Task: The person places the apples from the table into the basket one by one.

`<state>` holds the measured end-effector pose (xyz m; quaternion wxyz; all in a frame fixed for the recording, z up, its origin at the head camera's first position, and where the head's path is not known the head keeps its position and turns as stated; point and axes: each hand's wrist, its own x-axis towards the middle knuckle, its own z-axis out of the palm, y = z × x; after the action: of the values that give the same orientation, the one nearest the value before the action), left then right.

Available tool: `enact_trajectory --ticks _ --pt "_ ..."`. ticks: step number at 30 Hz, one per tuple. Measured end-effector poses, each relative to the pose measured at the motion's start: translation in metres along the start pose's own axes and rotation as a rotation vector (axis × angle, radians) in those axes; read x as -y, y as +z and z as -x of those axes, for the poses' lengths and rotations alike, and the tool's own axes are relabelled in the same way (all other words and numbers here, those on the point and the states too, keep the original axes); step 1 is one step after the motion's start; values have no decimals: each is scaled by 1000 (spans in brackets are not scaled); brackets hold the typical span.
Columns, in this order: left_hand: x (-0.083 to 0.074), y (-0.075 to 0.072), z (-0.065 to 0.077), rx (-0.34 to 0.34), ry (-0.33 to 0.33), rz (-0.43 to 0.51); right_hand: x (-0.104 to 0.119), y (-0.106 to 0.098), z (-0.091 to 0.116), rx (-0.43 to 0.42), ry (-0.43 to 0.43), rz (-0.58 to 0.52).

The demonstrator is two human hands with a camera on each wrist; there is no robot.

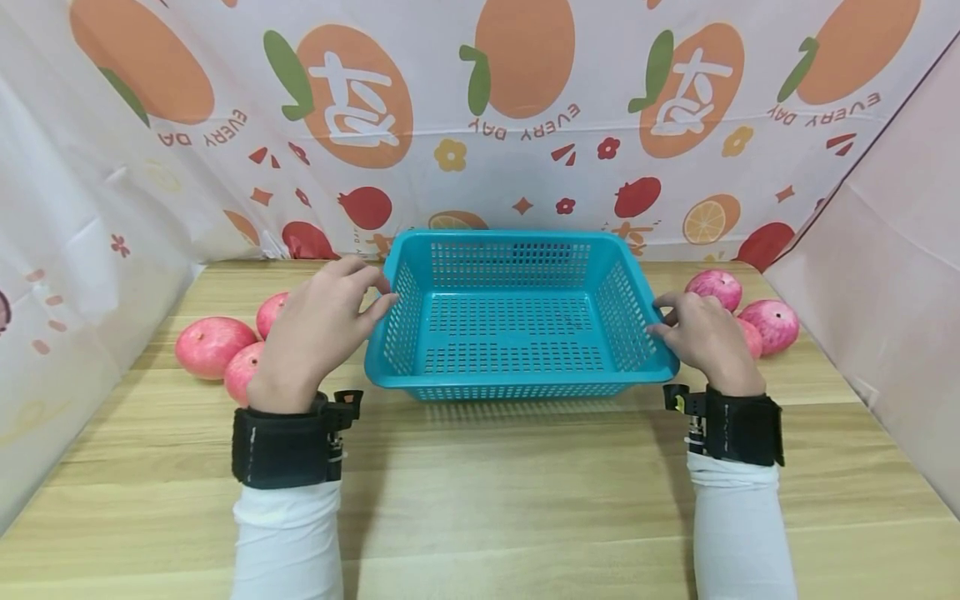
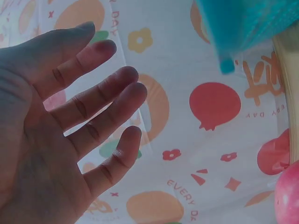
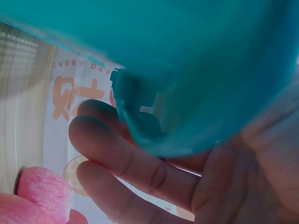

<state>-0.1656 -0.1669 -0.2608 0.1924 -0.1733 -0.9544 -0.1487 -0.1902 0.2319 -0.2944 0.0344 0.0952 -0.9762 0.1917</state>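
Observation:
A teal plastic basket (image 1: 517, 379) with slotted walls stands in the middle of the table, nothing inside it. My left hand (image 1: 322, 325) is by the basket's left rim, above the left apples. In the left wrist view its fingers (image 2: 105, 95) are spread and loosely bent, apart from the basket. At the right rim is my right hand (image 1: 701, 333), its thumb and fingertips at the edge. The right wrist view has relaxed fingers (image 3: 135, 163) behind and below the rim, with the thumb hidden; whether they touch it is unclear.
Pink-red apples (image 1: 215, 346) lie to the left of the basket. More apples (image 1: 770, 325) sit to its right, partly behind the right hand. A fruit-print cloth (image 1: 517, 179) hangs behind the wooden table (image 1: 525, 500), and pale cloth borders both sides.

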Motion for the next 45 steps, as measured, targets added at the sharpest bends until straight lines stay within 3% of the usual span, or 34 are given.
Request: enact_trajectory --ticks 13,20,26,35,45 --pt "7 -9 5 1 -71 -35 0 -2 0 8 4 8" --pt "13 -16 10 43 -150 -32 1 -3 -1 16 20 9" --pt "17 -17 13 50 -173 -17 1 -1 -2 21 17 11" --pt "21 -16 13 195 -185 -9 1 -1 -1 14 25 10" --pt "26 -17 16 232 -235 11 1 -1 -1 19 24 1"
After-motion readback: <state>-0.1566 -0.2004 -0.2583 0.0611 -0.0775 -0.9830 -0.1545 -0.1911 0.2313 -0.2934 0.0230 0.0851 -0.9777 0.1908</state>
